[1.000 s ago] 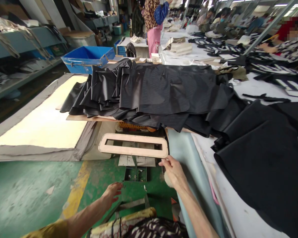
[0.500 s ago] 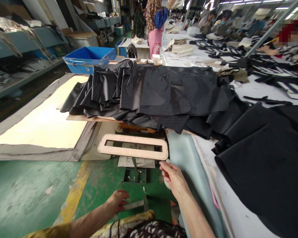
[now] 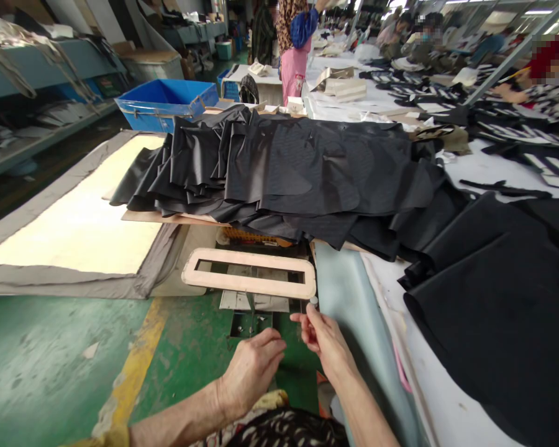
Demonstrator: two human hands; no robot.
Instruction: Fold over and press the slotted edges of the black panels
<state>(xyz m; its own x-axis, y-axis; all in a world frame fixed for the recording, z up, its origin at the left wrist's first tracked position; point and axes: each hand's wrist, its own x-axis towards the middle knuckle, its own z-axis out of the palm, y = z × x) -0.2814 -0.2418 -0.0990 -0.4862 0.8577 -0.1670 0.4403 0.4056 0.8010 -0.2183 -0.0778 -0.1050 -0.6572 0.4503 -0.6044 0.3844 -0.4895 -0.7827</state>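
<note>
Board [image 3: 249,284], pale, round-cornered and slotted lengthwise, sits just left of the pale-blue surface [image 3: 349,304], with no cloth over it. From where I stand, the left hand [image 3: 256,366] is half curled, its back uppermost, so I can't tell whether anything is in it. The right hand [image 3: 328,341] has its forefinger out and the others loosely bent; a small white round thing [image 3: 313,300] shows by the thumb, held or merely behind, I can't say. If it's pinched lightly, it might drop to the green floor [image 3: 190,347]. The black sheets [image 3: 284,167] worry me more: piled loose and drooping at the front, they could slide if a forearm snagged them
</note>
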